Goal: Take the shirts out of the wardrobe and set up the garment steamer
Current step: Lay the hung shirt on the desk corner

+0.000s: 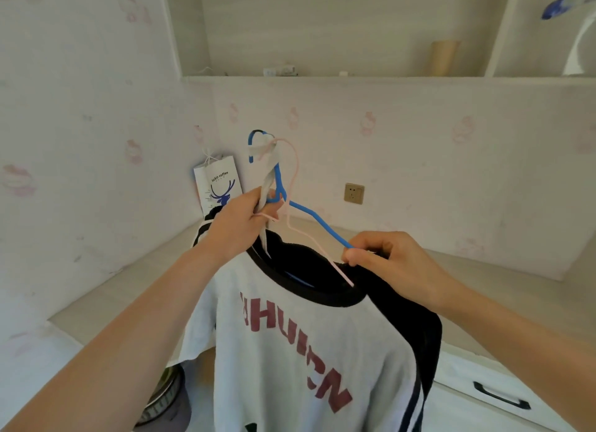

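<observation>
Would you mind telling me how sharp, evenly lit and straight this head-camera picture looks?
Head view: soft daylight, no harsh glare; wide-angle bending curves the long white shelf; the blue-and-white object at top right is blurred; the white T-shirt's red lettering stays fairly sharp.

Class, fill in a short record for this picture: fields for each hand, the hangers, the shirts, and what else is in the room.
left hand: grips the hanger necks below their hooks
right hand: pinches the blue hanger's arm
hangers: blue hanger and pink hanger, hooks together
shirts: white shirt with red letters in front, black shirt behind
background: paper bag, wall socket, shelf, drawer handle
</observation>
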Motion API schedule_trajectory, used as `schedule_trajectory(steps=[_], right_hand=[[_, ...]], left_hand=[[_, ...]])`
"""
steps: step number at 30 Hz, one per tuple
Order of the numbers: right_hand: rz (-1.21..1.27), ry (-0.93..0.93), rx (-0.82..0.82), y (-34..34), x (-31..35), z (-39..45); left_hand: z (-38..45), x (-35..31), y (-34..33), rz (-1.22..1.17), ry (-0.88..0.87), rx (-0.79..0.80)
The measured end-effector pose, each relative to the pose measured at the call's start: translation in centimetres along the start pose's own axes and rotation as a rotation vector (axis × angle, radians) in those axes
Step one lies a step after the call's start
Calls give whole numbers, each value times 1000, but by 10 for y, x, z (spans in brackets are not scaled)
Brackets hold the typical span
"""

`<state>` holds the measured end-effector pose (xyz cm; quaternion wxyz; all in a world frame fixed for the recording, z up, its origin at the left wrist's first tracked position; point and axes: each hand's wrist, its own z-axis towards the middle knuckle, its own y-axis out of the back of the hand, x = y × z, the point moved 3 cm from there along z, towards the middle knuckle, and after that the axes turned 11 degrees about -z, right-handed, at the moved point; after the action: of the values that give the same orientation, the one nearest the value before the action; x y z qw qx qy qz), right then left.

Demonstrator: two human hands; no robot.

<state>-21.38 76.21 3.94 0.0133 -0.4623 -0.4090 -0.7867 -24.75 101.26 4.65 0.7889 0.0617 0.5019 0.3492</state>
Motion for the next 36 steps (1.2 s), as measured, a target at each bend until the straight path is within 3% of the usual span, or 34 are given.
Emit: schedule_trajectory(steps=[17,26,28,31,36], right_hand=[[-19,120,-45,-22,22,16],[-307,104,-6,-34,51,30],[-507,154,39,-48,65,31],[-775,232,-59,-62,79,30],[-645,256,-107,-79,86,36]], left_hand=[[-18,3,60,95,48,-52],[-26,7,80,169,61,-36],[-29,8,82,158,63,-65],[-36,10,93,144,51,-112],[-49,14,113,180,41,-69]])
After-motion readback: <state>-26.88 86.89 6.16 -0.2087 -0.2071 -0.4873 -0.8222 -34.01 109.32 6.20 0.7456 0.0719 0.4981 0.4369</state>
